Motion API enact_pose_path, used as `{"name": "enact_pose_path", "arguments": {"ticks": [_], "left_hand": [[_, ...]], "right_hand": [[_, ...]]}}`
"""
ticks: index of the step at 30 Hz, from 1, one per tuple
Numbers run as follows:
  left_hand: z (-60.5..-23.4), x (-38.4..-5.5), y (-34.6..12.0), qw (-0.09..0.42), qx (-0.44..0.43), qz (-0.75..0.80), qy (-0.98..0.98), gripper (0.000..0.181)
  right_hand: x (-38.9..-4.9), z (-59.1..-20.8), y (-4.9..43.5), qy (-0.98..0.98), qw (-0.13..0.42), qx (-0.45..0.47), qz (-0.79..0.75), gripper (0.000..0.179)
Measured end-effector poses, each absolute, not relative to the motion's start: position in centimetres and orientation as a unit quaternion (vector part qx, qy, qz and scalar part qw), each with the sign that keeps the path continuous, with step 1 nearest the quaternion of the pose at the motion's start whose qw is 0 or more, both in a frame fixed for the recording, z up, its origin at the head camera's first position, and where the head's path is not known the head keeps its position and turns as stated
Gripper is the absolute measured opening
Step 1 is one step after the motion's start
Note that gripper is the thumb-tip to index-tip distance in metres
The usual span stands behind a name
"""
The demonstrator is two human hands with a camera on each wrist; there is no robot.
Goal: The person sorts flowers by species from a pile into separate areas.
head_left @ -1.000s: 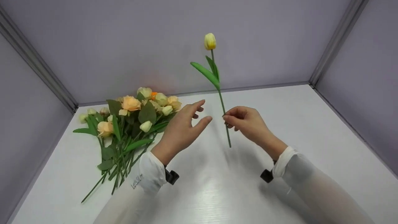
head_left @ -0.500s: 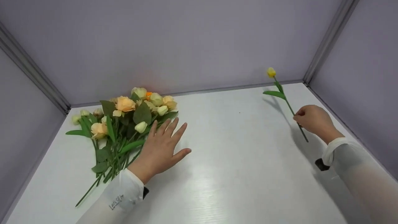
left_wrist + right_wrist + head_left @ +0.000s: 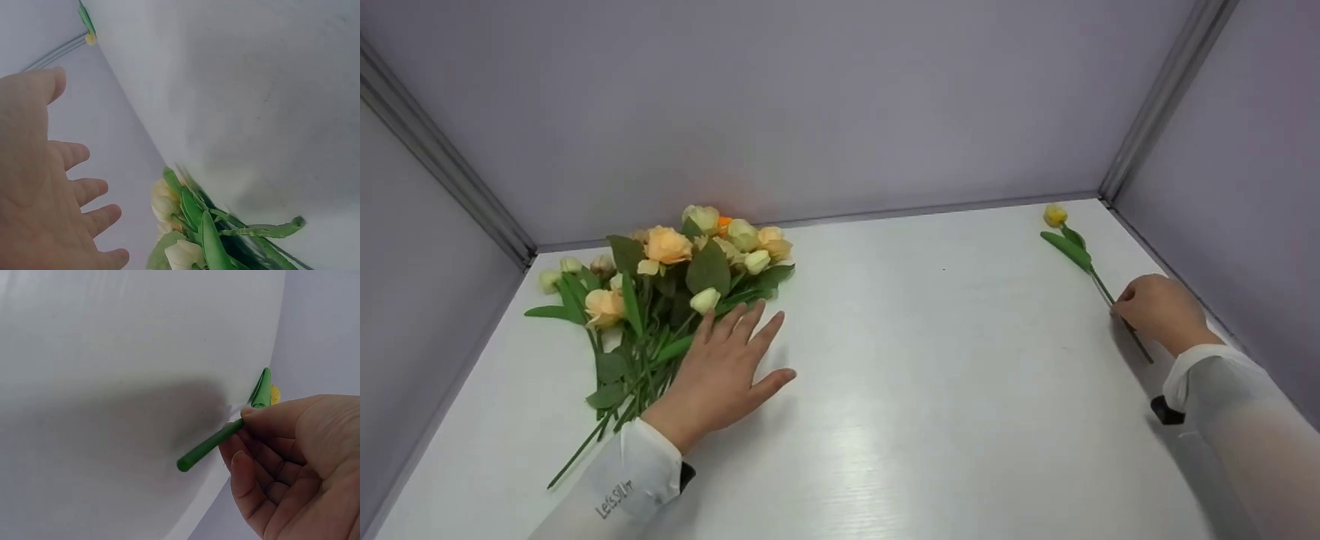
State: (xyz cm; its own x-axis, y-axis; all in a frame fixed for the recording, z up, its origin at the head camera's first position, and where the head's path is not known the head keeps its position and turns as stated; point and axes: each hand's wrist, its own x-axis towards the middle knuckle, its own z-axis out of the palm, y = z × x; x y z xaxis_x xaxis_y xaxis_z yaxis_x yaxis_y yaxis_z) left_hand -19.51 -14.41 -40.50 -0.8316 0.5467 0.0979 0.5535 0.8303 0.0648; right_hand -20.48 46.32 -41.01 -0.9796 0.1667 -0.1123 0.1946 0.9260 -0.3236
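Observation:
At the table's far right, my right hand pinches the green stem of a yellow tulip between thumb and fingers. In the right wrist view the cut end of the stem sticks out past the thumb, close over the white surface. The tulip's head points to the back corner. My left hand, fingers spread and straight, hovers palm down over the right side of a heap of flowers. The left wrist view shows its palm with nothing held, and white tulips below it.
The white table is bounded by a grey back wall and side panels. Peach roses, pale tulips and leaves lie piled at the left, their stems pointing toward the front.
My right hand has carried the tulip from mid-table to the far right and lowered it toward the surface. My left hand has drawn back left and spread its fingers over the heap.

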Motion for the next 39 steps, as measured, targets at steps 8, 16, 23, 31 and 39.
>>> {"name": "enact_pose_path", "arguments": {"ticks": [8, 16, 23, 31, 39], "left_hand": [[-40.7, -19.3, -14.6, 0.023, -0.283, -0.055, -0.957, 0.078], [-39.4, -19.9, -17.4, 0.058, -0.228, -0.124, -0.964, 0.054], [-36.1, -20.1, -22.8, 0.048, -0.117, -0.187, -0.974, 0.023], [-35.4, -18.5, -27.7, -0.075, -0.031, -0.189, -0.979, 0.019], [-38.1, -20.0, -28.8, -0.136, 0.004, -0.288, -0.948, 0.04]], "right_hand": [[-20.2, -41.5, 46.5, 0.98, 0.03, 0.086, -0.176, 0.025], [-20.8, -41.0, 46.2, 0.978, 0.045, 0.103, -0.174, 0.041], [-20.9, -39.6, 43.7, 0.977, -0.046, 0.08, -0.193, 0.039], [-19.6, -38.9, 35.0, 0.97, -0.08, -0.022, -0.228, 0.035], [-18.9, -40.2, 26.2, 0.96, -0.07, -0.136, -0.233, 0.015]]}}
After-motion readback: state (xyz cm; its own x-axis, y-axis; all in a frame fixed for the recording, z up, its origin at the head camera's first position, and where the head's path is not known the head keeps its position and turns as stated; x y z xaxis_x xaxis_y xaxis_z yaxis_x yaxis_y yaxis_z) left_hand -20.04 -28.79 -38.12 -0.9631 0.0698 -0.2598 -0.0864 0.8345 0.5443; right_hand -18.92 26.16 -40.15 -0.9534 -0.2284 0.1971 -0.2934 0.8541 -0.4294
